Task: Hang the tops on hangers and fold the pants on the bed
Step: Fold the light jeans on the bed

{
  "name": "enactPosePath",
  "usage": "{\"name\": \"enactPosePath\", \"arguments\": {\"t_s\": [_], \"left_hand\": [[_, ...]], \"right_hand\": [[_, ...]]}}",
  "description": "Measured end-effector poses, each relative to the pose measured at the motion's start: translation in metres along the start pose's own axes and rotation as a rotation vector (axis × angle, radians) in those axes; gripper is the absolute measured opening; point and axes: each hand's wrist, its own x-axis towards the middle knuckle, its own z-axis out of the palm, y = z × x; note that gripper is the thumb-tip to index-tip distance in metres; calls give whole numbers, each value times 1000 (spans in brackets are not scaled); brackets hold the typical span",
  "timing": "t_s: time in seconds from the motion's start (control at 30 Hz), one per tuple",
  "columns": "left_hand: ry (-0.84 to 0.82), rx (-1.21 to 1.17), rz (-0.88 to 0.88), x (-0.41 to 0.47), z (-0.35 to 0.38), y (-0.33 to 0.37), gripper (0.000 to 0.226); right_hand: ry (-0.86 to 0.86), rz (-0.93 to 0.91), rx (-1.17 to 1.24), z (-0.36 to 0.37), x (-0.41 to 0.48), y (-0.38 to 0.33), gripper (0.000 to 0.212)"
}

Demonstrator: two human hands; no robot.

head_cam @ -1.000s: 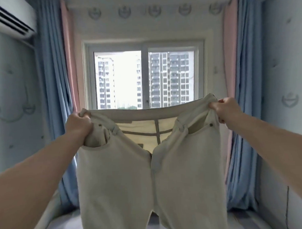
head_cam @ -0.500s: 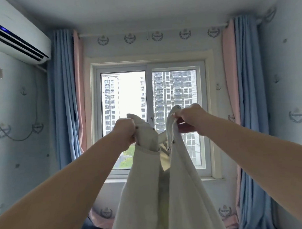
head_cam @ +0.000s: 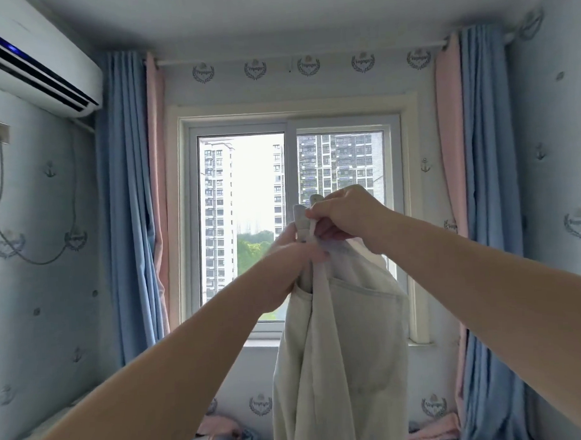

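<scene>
A pair of cream-white pants (head_cam: 349, 343) hangs in the air in front of the window, doubled lengthwise with its two halves brought together. My right hand (head_cam: 343, 218) pinches the waistband at the top. My left hand (head_cam: 293, 252) sits just below and to the left, blurred, its fingers curled into the cloth by the waist. A back pocket faces me. The legs drop out of view at the bottom edge.
A window (head_cam: 292, 219) fills the far wall, flanked by blue and pink curtains (head_cam: 130, 199). An air conditioner (head_cam: 36, 64) hangs high on the left wall. Pink and blue cloth (head_cam: 224, 429) lies low by the wall, more pink cloth (head_cam: 434, 428) at lower right.
My hands came together from wide apart, doubling the spread pants lengthwise. The waist rose in front of the window, and the view tipped upward.
</scene>
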Motion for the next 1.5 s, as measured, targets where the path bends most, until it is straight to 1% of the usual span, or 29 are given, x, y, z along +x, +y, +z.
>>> {"name": "enactPosePath", "arguments": {"t_s": [0.07,0.13,0.17,0.2,0.23,0.27,0.3,0.33,0.37,0.4,0.43,0.47,0.5,0.53,0.57,0.63,0.67,0.77,0.8,0.83,0.87,0.97,1.07,1.17,1.2,1.3,1.4,1.5], "left_hand": [[30,39,56,-2,4,-7,45],[127,51,83,-2,5,-13,36],[173,53,84,-2,2,-16,33],[206,45,77,-3,-3,-18,32],[224,30,67,-3,-10,-21,32],[227,3,57,-3,-18,-22,32],[220,-33,47,-5,-27,-22,32],[208,-75,35,-6,-35,-20,32],[193,-111,21,-8,-42,-18,32],[176,-137,11,-10,-50,-15,32],[158,-154,5,-11,-57,-13,33],[141,-164,1,-13,-64,-11,34],[127,-162,-2,-14,-72,-10,36],[119,-152,-5,-16,-80,-10,37],[120,-135,-8,-17,-88,-10,37],[148,-99,-15,-20,-109,-10,37],[171,-78,-17,-22,-120,-10,36],[283,41,-33,-22,-154,-11,30],[324,101,-30,-21,-163,-11,28],[357,157,-19,-20,-170,-10,25],[384,199,-5,-20,-176,-8,22],[450,254,30,-23,-190,2,19],[502,280,62,-35,-198,18,22],[527,295,99,-59,-197,35,15],[534,300,107,-69,-195,41,17],[550,327,133,-100,-189,58,34],[561,342,147,-135,-180,75,34],[576,354,155,-175,-167,91,39]], "right_hand": [[-30,-18,-30,2,-2,1,9],[-95,-52,-82,0,-9,8,9],[-93,-88,-118,-4,-14,14,9],[-45,-139,-158,-10,-18,24,9],[47,-198,-211,-16,-22,36,16],[158,-242,-267,-23,-27,51,32],[252,-237,-296,-28,-35,66,54],[285,-160,-269,-31,-43,81,77],[222,-19,-151,-32,-50,95,95],[65,138,66,-29,-56,110,103],[-162,294,318,-25,-61,122,101],[-356,416,495,-18,-67,130,89],[-489,479,590,-11,-71,134,77],[-555,496,640,-2,-73,137,69],[-570,485,659,7,-72,139,66],[-511,425,640,27,-65,133,60],[-432,389,597,36,-60,127,55],[-116,280,325,57,-40,104,32],[-45,249,221,61,-33,95,22],[-8,223,138,65,-28,84,11],[9,202,77,69,-23,73,5],[48,168,-15,80,-17,45,9],[85,138,-22,87,-25,18,11],[105,122,-23,87,-44,-6,15],[104,115,-17,85,-52,-14,17],[94,100,24,78,-84,-38,18],[96,87,61,68,-123,-60,20],[98,78,86,55,-165,-81,20]]}}
